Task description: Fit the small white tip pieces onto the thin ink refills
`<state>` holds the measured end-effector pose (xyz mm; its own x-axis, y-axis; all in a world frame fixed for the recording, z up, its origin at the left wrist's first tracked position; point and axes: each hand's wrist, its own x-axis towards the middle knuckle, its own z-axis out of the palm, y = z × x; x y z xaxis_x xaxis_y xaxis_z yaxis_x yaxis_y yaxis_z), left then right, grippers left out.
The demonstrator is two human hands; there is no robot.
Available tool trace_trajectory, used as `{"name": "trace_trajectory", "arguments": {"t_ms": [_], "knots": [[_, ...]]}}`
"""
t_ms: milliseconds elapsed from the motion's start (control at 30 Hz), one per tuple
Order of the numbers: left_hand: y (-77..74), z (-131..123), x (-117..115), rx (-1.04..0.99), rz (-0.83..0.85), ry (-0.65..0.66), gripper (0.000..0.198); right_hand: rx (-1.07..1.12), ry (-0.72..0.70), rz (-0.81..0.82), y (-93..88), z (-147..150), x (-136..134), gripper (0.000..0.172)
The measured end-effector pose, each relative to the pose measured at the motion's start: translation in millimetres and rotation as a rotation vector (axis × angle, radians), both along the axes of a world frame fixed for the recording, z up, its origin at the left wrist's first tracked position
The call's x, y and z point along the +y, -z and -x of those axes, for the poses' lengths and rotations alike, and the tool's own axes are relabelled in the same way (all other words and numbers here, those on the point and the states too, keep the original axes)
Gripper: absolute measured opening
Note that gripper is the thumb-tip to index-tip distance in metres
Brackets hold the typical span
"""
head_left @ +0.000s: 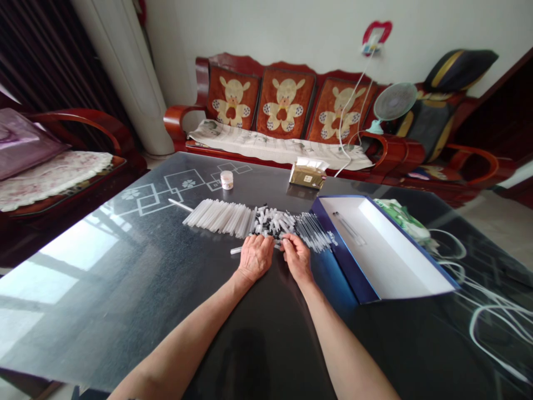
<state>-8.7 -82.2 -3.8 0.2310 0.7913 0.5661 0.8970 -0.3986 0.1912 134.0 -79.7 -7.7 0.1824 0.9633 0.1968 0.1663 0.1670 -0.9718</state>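
My left hand is closed around a clear pen barrel, whose end sticks out to the left under the fingers. Close beside it, my right hand pinches with thumb and fingertips; the small piece between them is too hidden to name. Just beyond the hands lies a heap of small black and white pen parts. On its left is a row of translucent white pen barrels. Dark-tipped pen refills are laid side by side on the right, against the box.
An open blue box with a white inside holds a few slim pens. Behind are a small round jar and a tissue pack. A green-white bag and white cables lie right of the box on the dark table.
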Motion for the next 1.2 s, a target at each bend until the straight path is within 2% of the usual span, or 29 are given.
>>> {"name": "trace_trajectory", "arguments": {"t_ms": [100,167,400,533,667,867,1033,1133,1200], "knots": [[1.9,0.2,1.1,-0.044,-0.021,-0.037,0.026,0.01,0.1,0.007,2.6,-2.4,1.7,0.033],[3.7,0.3,2.4,-0.07,-0.039,-0.06,0.024,-0.058,0.137,-0.029,1.8,-2.5,4.1,0.029],[8.4,0.3,5.7,-0.092,-0.093,-0.099,0.019,-0.649,0.042,-0.294,-18.1,5.3,27.6,0.02],[7.8,-0.3,5.3,-0.085,-0.088,-0.097,0.019,-0.695,0.027,-0.318,-20.1,7.6,33.5,0.023],[7.2,-0.8,4.7,-0.083,-0.059,-0.089,0.02,-0.571,0.067,-0.343,-16.4,7.9,20.2,0.027],[5.4,-0.1,3.2,-0.053,-0.029,-0.024,0.024,-0.119,0.012,0.032,-11.0,14.7,3.0,0.027],[1.2,1.4,1.0,-0.034,-0.027,0.017,0.031,0.233,-0.006,0.19,-11.3,14.7,2.2,0.03],[0.7,1.8,0.9,-0.047,-0.004,-0.007,0.033,0.363,0.054,0.201,-12.7,5.7,5.1,0.032],[1.2,1.6,1.3,-0.042,0.01,-0.016,0.033,0.36,0.132,0.167,-13.3,-3.9,8.2,0.033]]}}
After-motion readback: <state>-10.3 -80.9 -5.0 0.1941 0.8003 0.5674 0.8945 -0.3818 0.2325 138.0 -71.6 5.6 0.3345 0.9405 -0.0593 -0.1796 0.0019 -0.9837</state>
